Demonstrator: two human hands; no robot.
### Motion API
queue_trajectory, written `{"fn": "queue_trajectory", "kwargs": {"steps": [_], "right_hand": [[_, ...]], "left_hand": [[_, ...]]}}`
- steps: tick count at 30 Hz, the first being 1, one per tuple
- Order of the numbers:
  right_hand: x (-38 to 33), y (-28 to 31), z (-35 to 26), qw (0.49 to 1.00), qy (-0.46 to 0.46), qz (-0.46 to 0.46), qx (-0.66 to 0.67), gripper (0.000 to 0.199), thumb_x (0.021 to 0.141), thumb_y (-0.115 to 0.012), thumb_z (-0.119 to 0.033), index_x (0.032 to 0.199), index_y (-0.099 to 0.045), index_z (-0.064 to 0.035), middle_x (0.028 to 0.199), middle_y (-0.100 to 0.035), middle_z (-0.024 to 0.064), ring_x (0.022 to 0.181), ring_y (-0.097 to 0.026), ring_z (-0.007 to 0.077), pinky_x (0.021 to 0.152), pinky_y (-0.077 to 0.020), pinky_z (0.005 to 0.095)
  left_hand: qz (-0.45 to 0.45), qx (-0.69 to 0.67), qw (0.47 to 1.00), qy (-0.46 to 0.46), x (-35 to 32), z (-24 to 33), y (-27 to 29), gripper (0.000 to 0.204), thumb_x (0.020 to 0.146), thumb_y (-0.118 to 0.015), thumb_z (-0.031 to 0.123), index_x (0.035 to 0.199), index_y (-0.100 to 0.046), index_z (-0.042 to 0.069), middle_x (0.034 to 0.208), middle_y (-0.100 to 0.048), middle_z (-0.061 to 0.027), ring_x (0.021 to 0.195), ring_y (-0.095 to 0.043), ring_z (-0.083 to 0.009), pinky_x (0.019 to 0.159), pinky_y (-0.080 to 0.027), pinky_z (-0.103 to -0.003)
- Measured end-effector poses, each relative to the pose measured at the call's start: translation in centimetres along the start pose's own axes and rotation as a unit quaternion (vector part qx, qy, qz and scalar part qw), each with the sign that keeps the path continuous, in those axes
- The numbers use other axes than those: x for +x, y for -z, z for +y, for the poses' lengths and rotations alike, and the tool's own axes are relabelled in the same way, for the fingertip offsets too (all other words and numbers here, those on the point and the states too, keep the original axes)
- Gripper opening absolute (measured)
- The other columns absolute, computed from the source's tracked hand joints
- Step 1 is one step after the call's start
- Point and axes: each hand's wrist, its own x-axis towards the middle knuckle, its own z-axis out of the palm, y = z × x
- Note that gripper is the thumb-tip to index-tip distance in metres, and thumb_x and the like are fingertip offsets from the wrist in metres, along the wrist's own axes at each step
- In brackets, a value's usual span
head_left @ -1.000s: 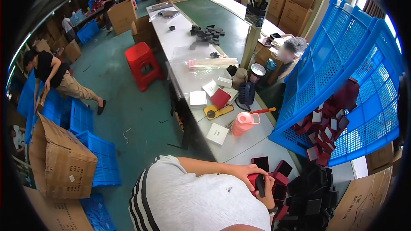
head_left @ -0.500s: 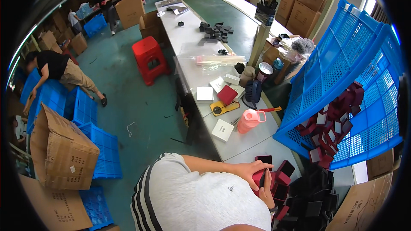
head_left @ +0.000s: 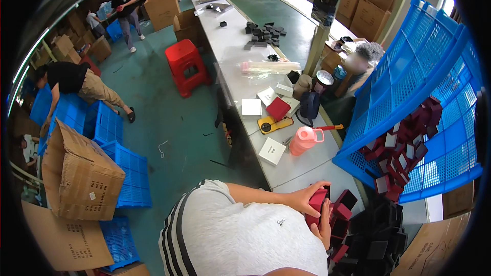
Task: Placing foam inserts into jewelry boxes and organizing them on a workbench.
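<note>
My left hand (head_left: 306,198) and my right hand (head_left: 324,228) are both closed around a small red box (head_left: 316,200) at the near end of the long white table (head_left: 302,171). The left forearm reaches across my grey striped shirt. Right beside the hands lies a heap of red and black boxes (head_left: 368,230). A big blue crate (head_left: 424,71) leans tilted on the table to the right, with several dark red boxes (head_left: 404,143) lying in its lower part.
On the table stand a pink bottle (head_left: 304,140), a white box (head_left: 272,151), a yellow tool (head_left: 273,124) and black parts (head_left: 263,33). A red stool (head_left: 186,66), blue floor crates (head_left: 123,174) and cardboard boxes (head_left: 76,174) fill the aisle at left. A person (head_left: 76,82) bends there.
My hands have closed together on the red box, where one hand held a dark piece before. The view has swung slightly, so the table sits more toward the middle.
</note>
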Motion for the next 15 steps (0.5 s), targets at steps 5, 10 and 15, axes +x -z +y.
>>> {"fn": "queue_trajectory", "kwargs": {"steps": [5,10,15], "right_hand": [[3.1,1.5,-1.9,0.988,0.056,-0.024,-0.141,0.080,0.084,-0.063,-0.033,0.143,-0.028,0.0079,0.150,-0.026,0.0293,0.142,-0.022,0.0407,0.116,-0.0170,0.0484],[4.6,3.9,-4.5,0.974,0.173,0.094,-0.114,0.069,0.078,-0.074,-0.034,0.133,-0.048,-0.0021,0.142,-0.043,0.0209,0.134,-0.040,0.0368,0.110,-0.0277,0.0467],[2.1,5.7,-6.7,0.918,0.169,0.282,-0.220,0.052,0.079,-0.072,-0.040,0.118,-0.062,-0.0059,0.126,-0.059,0.0112,0.118,-0.053,0.0285,0.105,-0.0337,0.0469]], "left_hand": [[0.032,-0.007,0.998,-0.061,0.3,1.0,0.9,0.102,0.070,-0.081,0.031,0.146,-0.018,0.004,0.142,-0.028,-0.0151,0.135,-0.027,-0.0266,0.112,-0.024,-0.038],[-0.020,-0.078,0.984,-0.161,2.0,1.9,2.3,0.117,0.062,-0.086,0.029,0.148,-0.010,0.002,0.142,-0.027,-0.0145,0.135,-0.030,-0.0255,0.111,-0.026,-0.037],[-0.030,-0.092,0.939,-0.329,3.4,5.4,1.5,0.117,0.059,-0.087,0.032,0.145,-0.013,0.003,0.139,-0.029,-0.0188,0.127,-0.043,-0.0343,0.103,-0.039,-0.046]]}}
